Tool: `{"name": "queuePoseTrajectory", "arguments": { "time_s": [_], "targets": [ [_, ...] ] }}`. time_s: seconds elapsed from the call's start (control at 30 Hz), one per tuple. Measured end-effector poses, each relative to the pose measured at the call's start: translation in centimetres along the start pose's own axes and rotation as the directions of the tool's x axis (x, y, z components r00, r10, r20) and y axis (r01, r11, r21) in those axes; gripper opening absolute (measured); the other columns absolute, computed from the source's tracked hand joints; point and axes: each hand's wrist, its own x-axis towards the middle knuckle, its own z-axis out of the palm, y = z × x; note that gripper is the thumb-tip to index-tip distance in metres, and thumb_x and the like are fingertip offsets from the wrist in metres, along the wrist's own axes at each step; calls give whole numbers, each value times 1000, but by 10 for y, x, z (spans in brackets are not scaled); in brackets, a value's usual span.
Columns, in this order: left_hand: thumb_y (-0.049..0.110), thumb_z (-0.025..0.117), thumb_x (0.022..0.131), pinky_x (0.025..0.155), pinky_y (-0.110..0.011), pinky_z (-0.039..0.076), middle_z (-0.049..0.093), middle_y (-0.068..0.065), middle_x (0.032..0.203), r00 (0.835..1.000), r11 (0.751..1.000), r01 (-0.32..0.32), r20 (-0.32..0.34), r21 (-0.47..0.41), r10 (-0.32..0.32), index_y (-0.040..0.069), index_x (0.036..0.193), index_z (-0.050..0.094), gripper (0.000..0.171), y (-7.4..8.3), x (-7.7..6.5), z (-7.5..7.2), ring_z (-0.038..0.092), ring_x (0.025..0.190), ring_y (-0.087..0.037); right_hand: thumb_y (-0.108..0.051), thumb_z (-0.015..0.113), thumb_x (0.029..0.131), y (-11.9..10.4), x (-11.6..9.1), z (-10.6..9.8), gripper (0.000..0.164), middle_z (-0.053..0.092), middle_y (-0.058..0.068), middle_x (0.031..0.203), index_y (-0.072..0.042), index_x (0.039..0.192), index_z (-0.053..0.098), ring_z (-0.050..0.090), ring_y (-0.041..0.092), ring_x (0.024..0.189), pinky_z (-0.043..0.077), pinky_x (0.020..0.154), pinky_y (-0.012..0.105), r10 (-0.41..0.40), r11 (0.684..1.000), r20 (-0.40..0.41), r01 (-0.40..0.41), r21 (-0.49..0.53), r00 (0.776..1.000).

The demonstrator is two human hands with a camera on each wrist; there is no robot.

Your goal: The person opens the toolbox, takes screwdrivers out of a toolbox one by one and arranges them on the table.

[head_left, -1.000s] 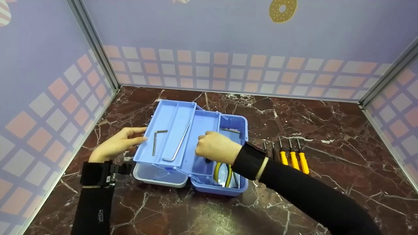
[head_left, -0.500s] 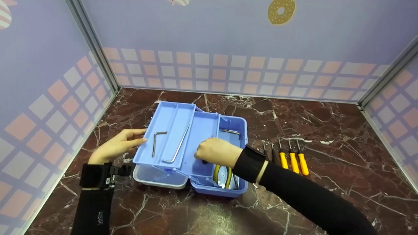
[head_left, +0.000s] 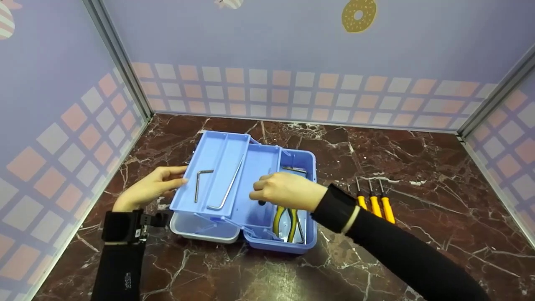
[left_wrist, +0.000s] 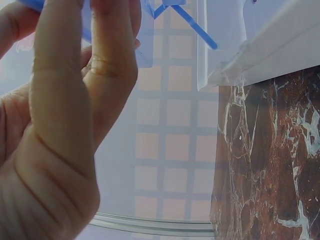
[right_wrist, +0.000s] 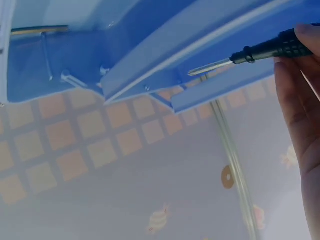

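A blue cantilever toolbox point(head_left: 280, 246) stands unfolded on the table. My left hand point(head_left: 152, 186) pinches the left edge of its upper tray point(head_left: 209, 154); in the left wrist view its fingers point(left_wrist: 57, 90) reach up to the blue plastic. Two hex keys lie in that tray, a short one point(head_left: 197, 186) and a long one point(head_left: 230, 184). Over the middle tray point(head_left: 261, 163), my right hand point(head_left: 288, 190) holds a screwdriver point(right_wrist: 270, 50) with a black handle, its metal shank bare in the right wrist view. The right palm hides most of that tool in the head view.
Yellow-handled pliers point(head_left: 291, 223) and another hex key point(head_left: 295, 169) lie in the toolbox's deep base. Several screwdrivers, including yellow-handled ones point(head_left: 375, 205), lie to the right, partly behind the right sleeve. The translucent lid point(head_left: 205, 228) hangs under the trays. Patterned walls point(head_left: 292, 92) enclose the table.
The right hand has shifted slightly right and its fingers have loosened from a fist, still over the middle tray. More of the pliers shows now. The left hand keeps its place on the tray.
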Motion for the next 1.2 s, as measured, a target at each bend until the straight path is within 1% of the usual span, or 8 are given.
{"name": "queuePoseTrajectory", "arguments": {
  "time_s": [0.33,0.47,0.53,0.63,0.9,1.0,1.1,1.2],
  "targets": [
    [17,52,102,94,-28,57,47,-34,141,1000,1000,-1,-3,11,1,-12,149,27,61,-3,0,-1,66,102,-2,10,63,84,20,-30,-19,18,65,-1,81,-8,86,64,62,14,77,58,69,20,13,1000,-169,-9,20,986],
    [17,53,102,93,-29,57,47,-34,142,1000,1000,-4,-3,12,4,-13,149,27,61,-5,1,-1,66,102,-2,15,59,79,27,-47,-18,23,65,1,84,-7,86,62,61,17,80,58,71,22,23,1000,-215,-24,-3,976],
    [17,53,102,93,-29,58,47,-34,142,1000,1000,-6,-5,28,6,-12,149,27,61,-5,1,-1,67,101,-2,15,60,76,30,-57,-16,25,67,2,87,-6,88,63,62,17,83,59,73,23,28,999,-227,-32,-13,973],
    [18,53,102,93,-30,57,47,-32,143,1000,999,0,-4,43,1,-10,150,28,60,-4,1,-1,67,100,-3,14,65,77,33,-72,-13,24,69,3,91,-6,90,65,64,17,85,60,76,23,43,998,-241,-53,-33,969],
    [17,52,103,88,-25,59,42,-33,147,1000,999,2,5,32,-2,-11,150,28,60,-2,0,-2,67,99,-3,13,66,78,37,-110,8,25,68,5,93,-7,93,66,62,19,86,59,76,26,91,993,-254,-108,-56,963],
    [15,52,103,87,-27,60,41,-34,147,1000,1000,-4,18,4,4,-11,149,27,59,-2,2,-2,68,97,-5,11,70,76,36,-124,20,25,70,6,96,-6,94,68,64,19,90,60,80,26,106,992,-255,-119,-39,961],
    [14,51,103,86,-30,60,42,-35,146,1000,999,-1,31,-32,2,-11,150,27,59,-3,2,-1,69,97,-8,6,75,73,34,-139,34,23,71,7,96,-6,92,68,65,20,91,60,79,26,118,992,-258,-128,-19,959],
    [15,51,103,86,-31,61,45,-36,143,1000,999,-1,29,-35,2,-11,150,27,59,-3,1,-2,69,96,-9,1,75,72,31,-152,50,21,70,7,96,-7,89,67,65,19,90,60,78,26,117,992,-249,-124,-11,961]
  ]
}}
